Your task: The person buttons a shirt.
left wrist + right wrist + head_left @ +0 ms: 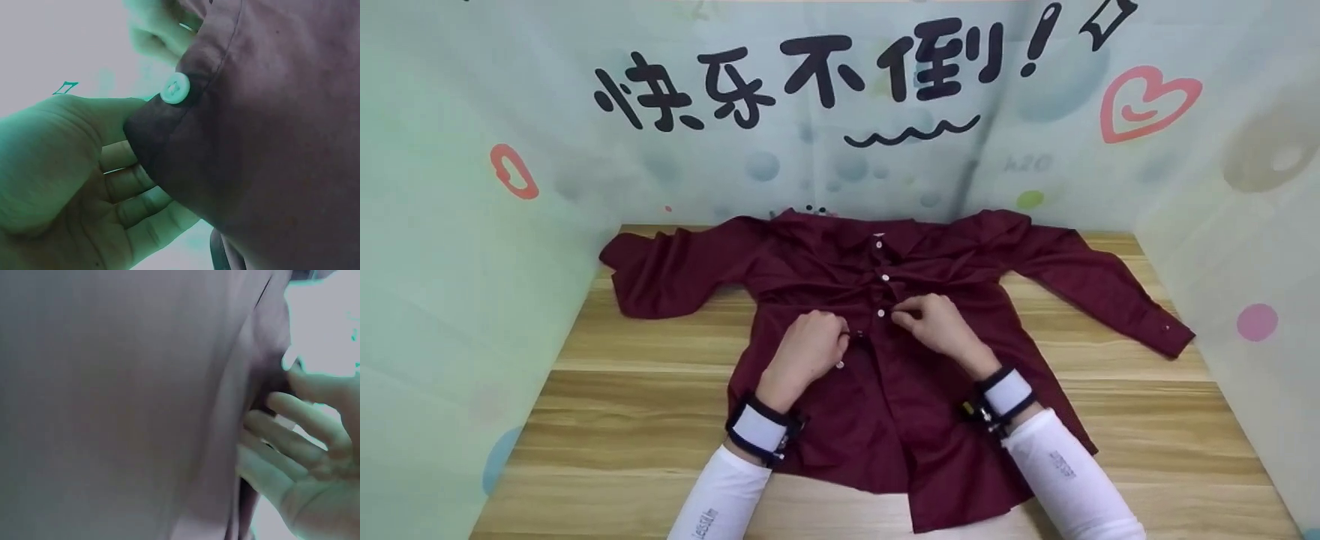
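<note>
A dark red long-sleeved shirt (960, 375) lies spread front up on the table, collar at the far side. White buttons run down its front, among them a button (880, 313) between the hands. My left hand (814, 345) pinches the edge of the front strip; in the left wrist view a button (175, 88) sits just beyond the thumb. My right hand (934, 322) pinches the cloth of the other front edge, right beside the middle button. In the right wrist view the fingers (281, 439) lie along that edge, and the exact grip is partly hidden. Below the hands the front parts.
The wood-grain table (645, 420) shows on both sides of the shirt. One sleeve (667, 274) is bent at the left, and another sleeve (1110, 292) stretches right toward the side curtain. A printed curtain (780, 172) closes the back.
</note>
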A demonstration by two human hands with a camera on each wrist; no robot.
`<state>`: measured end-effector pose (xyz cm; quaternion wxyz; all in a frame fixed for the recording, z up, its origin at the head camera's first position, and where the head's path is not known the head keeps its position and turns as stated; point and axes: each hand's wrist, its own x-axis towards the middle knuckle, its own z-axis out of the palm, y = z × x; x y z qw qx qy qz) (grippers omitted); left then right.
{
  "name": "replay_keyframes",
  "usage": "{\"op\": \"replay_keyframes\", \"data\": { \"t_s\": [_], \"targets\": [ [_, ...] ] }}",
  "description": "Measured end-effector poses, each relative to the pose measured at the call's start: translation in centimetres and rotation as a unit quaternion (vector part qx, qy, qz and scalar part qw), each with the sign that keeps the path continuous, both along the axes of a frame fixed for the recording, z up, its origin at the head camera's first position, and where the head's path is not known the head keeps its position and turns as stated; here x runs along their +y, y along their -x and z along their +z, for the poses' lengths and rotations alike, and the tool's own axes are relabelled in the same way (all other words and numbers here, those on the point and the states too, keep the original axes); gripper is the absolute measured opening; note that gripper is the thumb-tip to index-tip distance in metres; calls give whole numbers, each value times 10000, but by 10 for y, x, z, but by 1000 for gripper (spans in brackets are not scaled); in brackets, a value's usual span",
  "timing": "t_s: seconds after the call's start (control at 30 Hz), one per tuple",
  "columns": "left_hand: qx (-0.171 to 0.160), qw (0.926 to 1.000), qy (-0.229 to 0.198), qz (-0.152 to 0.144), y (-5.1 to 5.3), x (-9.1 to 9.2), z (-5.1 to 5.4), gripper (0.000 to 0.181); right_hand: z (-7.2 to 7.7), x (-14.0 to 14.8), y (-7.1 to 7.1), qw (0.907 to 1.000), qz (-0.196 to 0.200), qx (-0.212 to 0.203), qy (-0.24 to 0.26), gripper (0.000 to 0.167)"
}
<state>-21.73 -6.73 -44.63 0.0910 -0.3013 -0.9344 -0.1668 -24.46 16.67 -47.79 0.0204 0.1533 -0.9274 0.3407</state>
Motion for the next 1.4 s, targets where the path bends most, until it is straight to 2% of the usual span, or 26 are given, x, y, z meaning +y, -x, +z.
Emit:
{"op": "replay_keyframes", "data": {
  "t_s": [0.07, 0.13, 0.17, 0.27, 0.37, 0.43, 0.57, 0.63, 0.7, 0.77, 0.87, 0.93, 1.03, 1.17, 1.33, 1.4],
  "targets": [
    [112, 9999, -88, -13, 0, -1, 1, 8, 3, -10, -11, 9969, -5, -222, 759, 24],
    [189, 9997, -163, -38, -1, -3, 2, 7, 5, -18, -19, 9855, 216, -855, 1447, 34],
    [202, 9996, -199, -35, -1, -3, 3, 7, 5, -21, -23, 9754, 328, -1287, 1761, 39],
    [204, 9995, -250, -50, -5, -4, 6, 8, 1, -30, -28, 9331, 519, -2572, 2459, 51],
    [215, 9993, -255, -161, -9, -4, 9, 10, -6, -34, -27, 8905, 439, -3348, 3049, 55],
    [206, 9990, -245, -310, -12, -4, 11, 10, -11, -36, -25, 8592, 358, -3589, 3630, 54],
    [136, 9974, -57, -699, -15, -1, 10, 10, -15, -38, -20, 7978, 169, -3681, 4771, 50],
    [75, 9963, 81, -850, -16, 0, 7, 12, -16, -38, -19, 7777, 132, -3656, 5113, 44],
    [-60, 9953, 199, -940, -16, 0, 4, 14, -16, -38, -19, 7658, 109, -3646, 5295, 34],
    [-253, 9945, 243, -989, -16, 0, 3, 17, -16, -38, -18, 7597, 142, -3628, 5394, 22],
    [-681, 9917, 247, -1064, -16, -1, 1, 21, -17, -38, -17, 7582, 213, -3598, 5434, 8],
    [-950, 9889, 272, -1114, -16, -2, 2, 23, -17, -39, -17, 7594, 259, -3581, 5426, 7],
    [-1248, 9850, 372, -1134, -15, -4, 4, 24, -18, -39, -17, 7692, 245, -3547, 5310, 16],
    [-1415, 9832, 427, -1069, -13, -8, 7, 25, -18, -40, -17, 7871, 117, -3454, 5108, 24],
    [-1453, 9845, 228, -955, -9, -14, 12, 24, -19, -41, -17, 8077, -44, -3339, 4859, 14],
    [-1322, 9873, 95, -879, -7, -16, 13, 23, -18, -42, -17, 8163, -98, -3295, 4744, 12]
  ]
}}
